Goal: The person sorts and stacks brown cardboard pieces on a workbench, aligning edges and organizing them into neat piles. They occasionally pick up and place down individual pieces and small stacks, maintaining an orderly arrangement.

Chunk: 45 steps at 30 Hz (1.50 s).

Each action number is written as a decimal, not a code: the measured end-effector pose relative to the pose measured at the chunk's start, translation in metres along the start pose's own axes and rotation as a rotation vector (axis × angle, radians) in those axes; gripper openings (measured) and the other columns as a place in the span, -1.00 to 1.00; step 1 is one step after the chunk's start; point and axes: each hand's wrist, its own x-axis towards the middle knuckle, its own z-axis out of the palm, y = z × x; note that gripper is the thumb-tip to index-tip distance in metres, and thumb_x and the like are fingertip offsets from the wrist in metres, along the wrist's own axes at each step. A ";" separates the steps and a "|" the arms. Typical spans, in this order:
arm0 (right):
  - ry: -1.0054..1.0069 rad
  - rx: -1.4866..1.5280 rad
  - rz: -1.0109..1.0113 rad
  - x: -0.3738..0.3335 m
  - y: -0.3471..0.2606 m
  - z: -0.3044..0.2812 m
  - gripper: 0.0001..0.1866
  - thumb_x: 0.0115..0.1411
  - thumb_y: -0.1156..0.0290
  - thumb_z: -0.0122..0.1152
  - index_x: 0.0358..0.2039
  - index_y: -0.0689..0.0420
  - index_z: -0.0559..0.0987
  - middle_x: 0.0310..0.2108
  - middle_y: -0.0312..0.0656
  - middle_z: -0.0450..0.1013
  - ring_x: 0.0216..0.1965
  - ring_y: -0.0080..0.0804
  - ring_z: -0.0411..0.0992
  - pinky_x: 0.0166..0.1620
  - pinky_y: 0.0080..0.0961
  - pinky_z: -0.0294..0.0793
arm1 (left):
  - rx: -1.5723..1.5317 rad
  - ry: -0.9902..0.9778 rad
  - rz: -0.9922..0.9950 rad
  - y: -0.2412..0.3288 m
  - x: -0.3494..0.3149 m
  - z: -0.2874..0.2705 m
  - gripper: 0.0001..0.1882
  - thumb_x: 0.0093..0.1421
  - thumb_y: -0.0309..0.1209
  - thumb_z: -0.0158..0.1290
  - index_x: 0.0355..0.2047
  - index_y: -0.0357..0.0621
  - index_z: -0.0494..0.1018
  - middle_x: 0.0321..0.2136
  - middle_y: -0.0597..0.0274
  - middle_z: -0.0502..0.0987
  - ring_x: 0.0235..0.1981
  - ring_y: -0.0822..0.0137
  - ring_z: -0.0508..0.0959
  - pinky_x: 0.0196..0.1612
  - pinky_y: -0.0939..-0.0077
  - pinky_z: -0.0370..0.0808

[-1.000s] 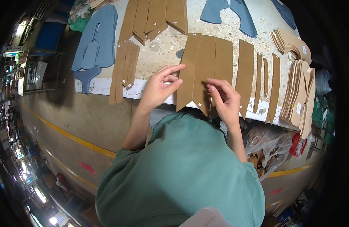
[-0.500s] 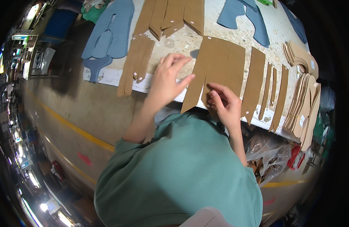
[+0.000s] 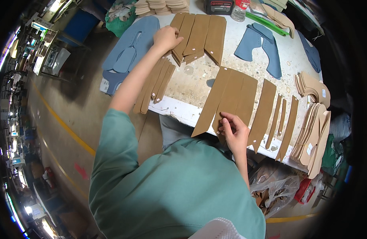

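Note:
My left hand [image 3: 166,39] is at the far stack of brown strips [image 3: 196,35], its fingers apart over the left edge of the stack. My right hand [image 3: 236,131] rests by the near edge of the wide brown panels [image 3: 236,93]. Its fingers are curled toward the thumb, and whatever they may pinch is too small to make out. These panels lie side by side with slanted lower ends, some past the table's front edge. Narrower brown strips [image 3: 263,113] lie singly to the right. Below my left forearm is another group of brown strips [image 3: 154,85].
Blue-grey cut pieces [image 3: 131,42] lie at the left, with more blue pieces [image 3: 267,46] at the far right. Stacked beige pieces [image 3: 310,135] stand on the right edge. At the back are a bottle [image 3: 240,11] and a black box [image 3: 218,6]. A plastic bag [image 3: 277,191] hangs below the table.
My left hand has moved forward and left from beside the wide panels to the far strips. My right hand keeps the same pose at the panels. The view has tilted farther up.

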 end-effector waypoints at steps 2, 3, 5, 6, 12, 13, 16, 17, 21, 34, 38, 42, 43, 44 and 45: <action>0.012 -0.014 -0.056 0.000 0.000 0.000 -0.82 0.26 0.54 0.15 -0.16 0.27 0.62 -0.43 -0.22 0.53 -0.48 -0.58 0.56 -0.42 -0.67 0.52 | -0.033 0.025 -0.012 0.002 0.000 0.006 -0.63 0.03 -0.14 0.25 -0.17 0.02 0.63 -0.24 0.22 0.64 -0.18 0.17 0.63 -0.12 0.28 0.55; 0.017 -0.016 -0.061 0.000 0.000 0.000 -0.82 0.26 0.54 0.15 -0.16 0.27 0.62 -0.43 -0.22 0.53 -0.48 -0.58 0.56 -0.42 -0.67 0.52 | -0.042 0.042 -0.014 0.003 -0.001 0.008 -0.62 0.03 -0.18 0.26 -0.12 0.05 0.60 -0.24 0.25 0.64 -0.18 0.18 0.63 -0.12 0.28 0.55; -0.013 -0.044 -0.016 -0.001 0.000 -0.001 -0.81 0.30 0.50 0.13 -0.12 0.24 0.61 -0.39 -0.26 0.54 -0.44 -0.61 0.53 -0.40 -0.68 0.54 | -0.105 0.041 -0.040 0.005 0.000 0.009 -0.58 0.02 -0.21 0.27 -0.07 0.07 0.56 -0.24 0.26 0.64 -0.17 0.18 0.62 -0.12 0.28 0.55; -0.010 -0.058 -0.053 -0.001 0.000 -0.001 -0.81 0.30 0.49 0.13 -0.12 0.24 0.61 -0.39 -0.26 0.54 -0.44 -0.60 0.53 -0.40 -0.68 0.54 | -0.135 0.044 -0.058 0.006 0.000 0.010 -0.55 0.01 -0.23 0.27 -0.04 0.08 0.54 -0.24 0.26 0.64 -0.17 0.18 0.62 -0.12 0.27 0.55; -0.014 -0.054 -0.066 0.000 -0.001 -0.001 -0.81 0.29 0.50 0.14 -0.13 0.24 0.62 -0.40 -0.25 0.52 -0.46 -0.60 0.53 -0.41 -0.67 0.53 | -0.138 0.100 -0.010 0.007 0.006 0.014 -0.45 -0.04 -0.27 0.30 0.03 0.11 0.48 -0.27 0.30 0.64 -0.20 0.18 0.62 -0.10 0.28 0.55; -0.005 -0.055 -0.070 -0.001 -0.002 -0.001 -0.82 0.28 0.52 0.15 -0.15 0.25 0.62 -0.42 -0.24 0.52 -0.47 -0.60 0.53 -0.40 -0.68 0.52 | -0.141 0.103 -0.003 0.005 0.007 0.015 -0.44 -0.05 -0.29 0.31 0.03 0.11 0.47 -0.28 0.29 0.63 -0.21 0.19 0.63 -0.11 0.29 0.56; -0.037 0.058 -0.069 -0.006 -0.006 -0.004 -0.82 0.27 0.55 0.15 -0.16 0.26 0.63 -0.43 -0.24 0.51 -0.45 -0.60 0.52 -0.36 -0.69 0.50 | -0.170 0.105 0.022 -0.001 0.016 0.020 -0.41 -0.07 -0.34 0.31 0.04 0.11 0.47 -0.31 0.24 0.62 -0.25 0.24 0.63 -0.15 0.33 0.57; -0.054 0.107 -0.018 -0.009 -0.007 -0.007 -0.82 0.27 0.55 0.14 -0.15 0.26 0.63 -0.42 -0.24 0.51 -0.44 -0.60 0.52 -0.34 -0.70 0.50 | -0.190 0.102 0.027 -0.004 0.020 0.021 -0.40 -0.08 -0.36 0.31 0.05 0.10 0.46 -0.32 0.22 0.62 -0.25 0.26 0.64 -0.16 0.34 0.58; 0.024 0.231 -0.062 -0.025 -0.011 -0.032 -0.82 0.29 0.56 0.11 -0.16 0.30 0.62 -0.37 -0.22 0.51 -0.38 -0.58 0.51 -0.29 -0.67 0.50 | -0.525 -0.030 0.024 -0.019 0.028 0.015 -0.45 -0.03 -0.48 0.23 0.05 0.02 0.49 -0.42 0.40 0.53 -0.40 0.52 0.53 -0.29 0.58 0.51; 0.179 0.279 -0.052 -0.022 -0.017 -0.067 -0.79 0.35 0.49 0.08 -0.10 0.26 0.61 -0.36 -0.28 0.52 -0.36 -0.64 0.45 -0.27 -0.71 0.42 | -1.338 -0.170 0.180 0.018 -0.062 -0.116 -0.63 0.24 -0.48 0.09 0.07 -0.24 0.47 -0.07 0.22 0.57 -0.07 0.45 0.54 0.04 0.61 0.44; 0.076 0.201 -0.118 -0.008 -0.019 -0.041 -0.78 0.35 0.50 0.05 -0.10 0.30 0.59 -0.34 -0.24 0.51 -0.34 -0.61 0.46 -0.26 -0.69 0.40 | -1.188 -0.121 0.369 0.054 -0.098 -0.125 -0.62 0.26 -0.43 0.04 0.08 -0.26 0.46 0.03 0.17 0.51 -0.03 0.48 0.51 0.09 0.57 0.37; 0.016 0.167 -0.099 -0.004 -0.017 -0.026 -0.79 0.34 0.49 0.08 -0.11 0.28 0.60 -0.34 -0.24 0.51 -0.33 -0.60 0.47 -0.26 -0.69 0.41 | -1.474 -0.198 0.396 0.058 -0.146 -0.114 -0.57 0.15 -0.64 0.06 0.06 -0.27 0.47 0.03 0.14 0.51 -0.12 0.48 0.53 -0.13 0.67 0.45; 0.001 0.160 -0.088 -0.004 -0.015 -0.023 -0.79 0.34 0.49 0.08 -0.11 0.28 0.61 -0.34 -0.24 0.51 -0.33 -0.60 0.47 -0.26 -0.69 0.41 | -1.488 -0.240 0.414 0.057 -0.156 -0.105 -0.49 0.11 -0.69 0.05 0.13 -0.32 0.39 0.09 0.10 0.45 -0.08 0.51 0.49 -0.17 0.69 0.45; 0.002 0.147 -0.078 -0.004 -0.014 -0.021 -0.81 0.32 0.50 0.10 -0.13 0.27 0.62 -0.36 -0.25 0.52 -0.35 -0.60 0.49 -0.27 -0.69 0.44 | -1.435 -0.264 0.436 0.056 -0.165 -0.091 -0.50 0.13 -0.68 0.05 0.12 -0.30 0.42 0.11 0.11 0.42 -0.08 0.57 0.45 -0.18 0.69 0.44; 0.001 0.133 -0.068 -0.004 -0.012 -0.019 -0.82 0.30 0.52 0.11 -0.16 0.26 0.63 -0.37 -0.25 0.53 -0.36 -0.61 0.51 -0.27 -0.68 0.47 | -1.458 -0.315 0.393 0.056 -0.171 -0.075 -0.52 0.14 -0.68 0.05 0.12 -0.28 0.43 0.13 0.15 0.38 -0.06 0.57 0.42 -0.18 0.67 0.45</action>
